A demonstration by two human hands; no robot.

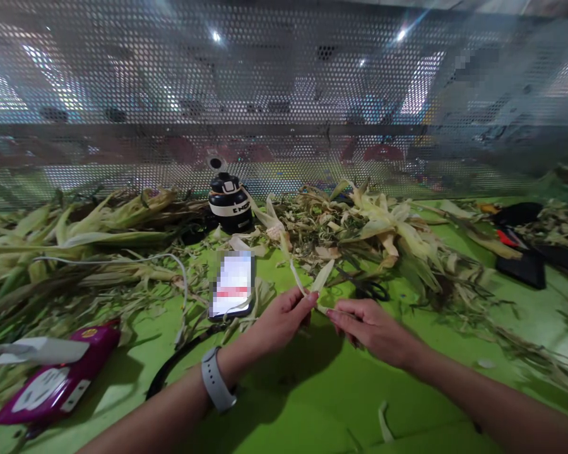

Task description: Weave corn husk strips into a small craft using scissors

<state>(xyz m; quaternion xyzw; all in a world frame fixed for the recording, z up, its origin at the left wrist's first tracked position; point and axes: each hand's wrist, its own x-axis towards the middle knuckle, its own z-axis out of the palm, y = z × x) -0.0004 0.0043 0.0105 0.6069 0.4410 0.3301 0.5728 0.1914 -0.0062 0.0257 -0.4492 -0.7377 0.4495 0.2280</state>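
Around lie husks (383, 233), scissors (366, 287), a phone (233, 284); left hand (279, 325) and right hand (372, 329) pinch a leaf strip (312, 284) together.

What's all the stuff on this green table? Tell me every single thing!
table: one, bright green, under everything
husks: many, pale yellow-green, heaped at left and back right
bottle: one, black with white band, back centre
phone: one, lit screen, centre
cable: one, white, left of phone
scissors: one pair, black, beyond right hand
gadget: one, magenta and white, near left
black objects: a few, far right, unclear what
mesh screen: one, silver, behind table
husk strip: one, pale, between both hands
watch: one, grey, left wrist
left hand: pinching husk strip
right hand: pinching husk strip
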